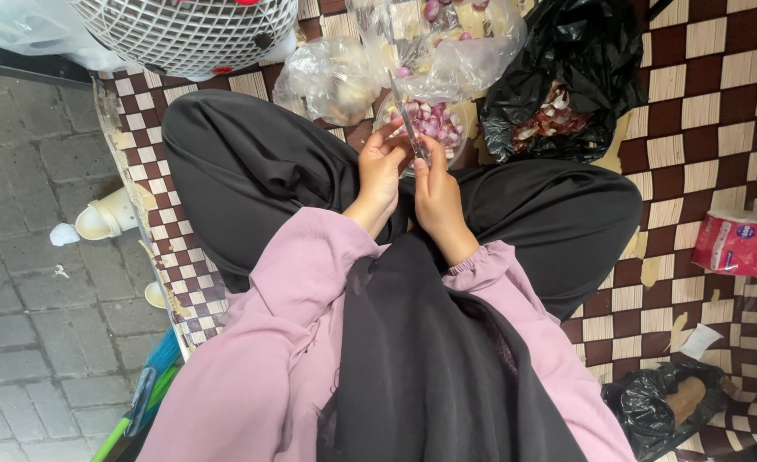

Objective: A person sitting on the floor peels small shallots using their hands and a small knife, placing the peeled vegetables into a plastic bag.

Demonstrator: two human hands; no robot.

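You sit cross-legged on a checkered mat (721,111), a black bag (567,77) of peelings at two o'clock. A clear bowl (434,124) of peeled shallots lies at twelve, just beyond your fingers. Your right hand (434,192) grips a knife (406,120), blade running toward eleven. Your left hand (381,167) curls closed beside it; what it holds is hidden.

A thin metal knife blade (404,115) with a dull sheen is held over peeled shallots (434,120) with smooth, glossy skin. Clear crinkled plastic bags (327,81) and a glossy black plastic bag (567,68) are seen on a matt woven mat (712,111).
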